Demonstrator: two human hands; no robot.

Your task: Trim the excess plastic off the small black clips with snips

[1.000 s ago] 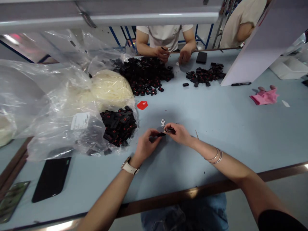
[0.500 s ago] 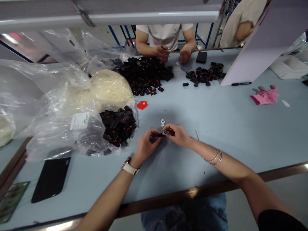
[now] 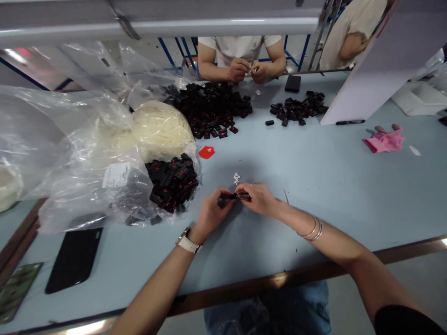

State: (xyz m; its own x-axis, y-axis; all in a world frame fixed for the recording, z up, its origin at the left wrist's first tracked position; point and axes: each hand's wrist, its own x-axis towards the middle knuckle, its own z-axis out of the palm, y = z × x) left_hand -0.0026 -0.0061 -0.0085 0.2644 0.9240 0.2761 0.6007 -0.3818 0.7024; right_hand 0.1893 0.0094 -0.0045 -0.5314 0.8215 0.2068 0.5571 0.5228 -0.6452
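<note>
My left hand [image 3: 212,213] and my right hand [image 3: 260,199] meet over the light blue table [image 3: 314,186], fingertips pinched together on a small black part [image 3: 240,196]. The left thumb and forefinger hold its left end, the right fingers its right end. A tiny white piece [image 3: 236,177] lies on the table just beyond my hands. A clear plastic bag [image 3: 104,177] to the left spills small black parts with red marks [image 3: 172,181].
A bag of white pieces [image 3: 159,128] and a red tag [image 3: 206,152] lie left of centre. A person across the table works beside two heaps of black parts [image 3: 209,107] [image 3: 296,109]. A phone [image 3: 74,258], marker [image 3: 349,122], pink cloth [image 3: 383,139] and white board [image 3: 377,60] are around.
My hands have shifted slightly, drawing closer together on the black part. The person opposite has brought both hands together near the chest.
</note>
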